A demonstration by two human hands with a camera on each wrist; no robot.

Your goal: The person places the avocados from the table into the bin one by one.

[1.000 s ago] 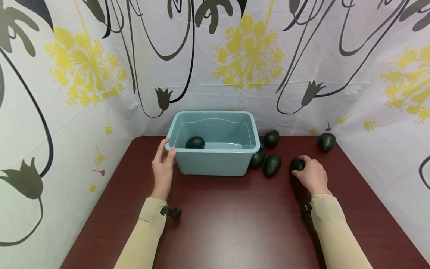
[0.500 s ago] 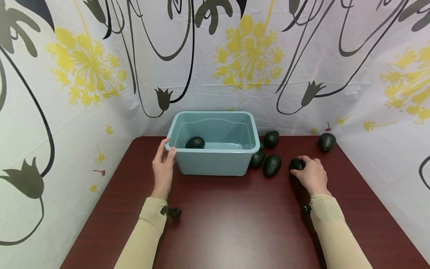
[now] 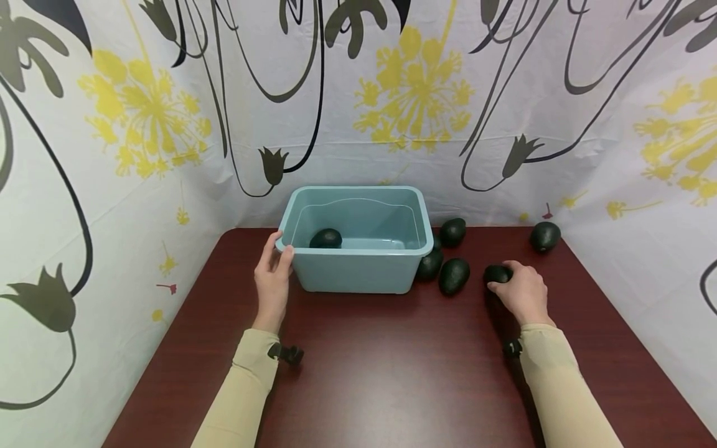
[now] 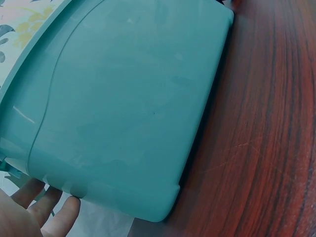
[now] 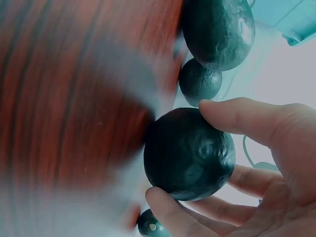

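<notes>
My left hand [image 3: 272, 280] holds the front left corner of a light blue plastic bin [image 3: 353, 271], thumb on the front below the rim. Its fingers [image 4: 66, 216] press the bin's end wall in the left wrist view. On the right side of the table, my right hand [image 3: 522, 291] grips a dark green avocado [image 5: 190, 155] between thumb and fingers, low over the tabletop. One avocado [image 3: 326, 238] lies inside the bin at its left end.
Right of the bin sit several avocados, among them a front one [image 3: 454, 276] and a back one [image 3: 452, 232]. Another avocado [image 3: 545, 237] stands at the back right corner of the dark red table [image 3: 381, 354]. A patterned cloth [image 3: 358, 112] hangs behind the table.
My right hand and the avocado in it have shifted very slightly to the right. My left hand and the bin stay in place.
</notes>
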